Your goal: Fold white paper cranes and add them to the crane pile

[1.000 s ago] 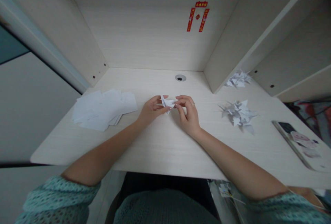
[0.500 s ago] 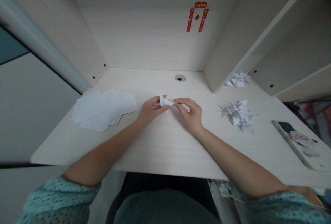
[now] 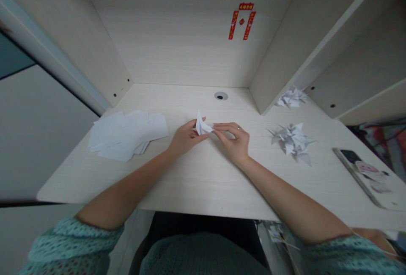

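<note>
Between my two hands, just above the middle of the desk, is a white folded paper crane with a pointed flap standing up. My left hand grips its left side, thumb in front and fingers behind. The thumb and fingertips of my right hand, which wears a ring, pinch the narrow right end. To the left lies a spread stack of white paper sheets. On the right sits a pile of folded paper pieces with many pointed tips.
A second pile of folded paper lies behind the upright divider. A phone in a decorated case rests at the right. The desk has a round cable hole near its back panel.
The folded paper's upright flap now stands more open and pointed. My right hand has shifted very slightly to the right, still pinching the narrow end.
</note>
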Demonstrator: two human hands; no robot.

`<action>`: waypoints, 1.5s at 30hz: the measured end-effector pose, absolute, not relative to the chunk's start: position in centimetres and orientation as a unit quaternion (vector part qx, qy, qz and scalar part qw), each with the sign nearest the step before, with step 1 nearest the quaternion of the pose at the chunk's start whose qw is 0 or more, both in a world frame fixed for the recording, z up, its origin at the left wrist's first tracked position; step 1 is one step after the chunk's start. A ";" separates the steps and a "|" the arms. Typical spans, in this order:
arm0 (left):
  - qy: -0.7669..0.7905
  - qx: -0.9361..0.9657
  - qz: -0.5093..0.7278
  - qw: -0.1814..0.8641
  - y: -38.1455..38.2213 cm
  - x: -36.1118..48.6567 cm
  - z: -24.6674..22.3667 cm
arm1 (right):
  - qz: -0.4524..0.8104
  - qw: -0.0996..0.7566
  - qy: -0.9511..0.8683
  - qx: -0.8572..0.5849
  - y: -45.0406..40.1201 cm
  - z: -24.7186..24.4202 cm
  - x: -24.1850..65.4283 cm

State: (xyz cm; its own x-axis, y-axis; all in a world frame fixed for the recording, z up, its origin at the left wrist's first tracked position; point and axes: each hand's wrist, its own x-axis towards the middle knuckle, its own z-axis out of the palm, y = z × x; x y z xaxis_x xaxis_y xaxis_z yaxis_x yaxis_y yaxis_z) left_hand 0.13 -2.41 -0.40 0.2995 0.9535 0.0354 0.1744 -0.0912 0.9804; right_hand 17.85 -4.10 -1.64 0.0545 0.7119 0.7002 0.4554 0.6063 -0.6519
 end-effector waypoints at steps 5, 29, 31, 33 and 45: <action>0.430 0.584 0.386 0.570 -2.1 0.1 -0.3 | 0.093 0.579 -0.686 -0.431 -4.1 -1.8 18.0; 0.426 0.582 0.344 0.601 -2.0 0.1 -0.2 | 0.084 0.559 -0.677 -0.470 -3.8 -2.3 18.4; 0.423 0.590 0.334 0.602 -1.9 0.1 -0.2 | 0.101 0.566 -0.658 -0.486 -3.8 -2.5 18.4; 0.423 0.593 0.328 0.602 -1.9 0.1 -0.3 | 0.120 0.570 -0.644 -0.497 -3.7 -2.7 18.4; 0.448 0.551 0.397 0.582 -1.8 -0.4 -0.2 | 0.153 0.573 -0.662 -0.458 -3.7 -2.6 18.0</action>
State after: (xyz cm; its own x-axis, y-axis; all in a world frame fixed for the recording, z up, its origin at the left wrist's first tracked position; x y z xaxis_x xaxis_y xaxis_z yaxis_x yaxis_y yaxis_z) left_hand -0.36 -1.76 -0.19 0.2844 0.9550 -0.0847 0.0315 0.0790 0.9964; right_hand 17.97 -3.66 -2.61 0.0757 0.7818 0.6189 0.4318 0.5338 -0.7271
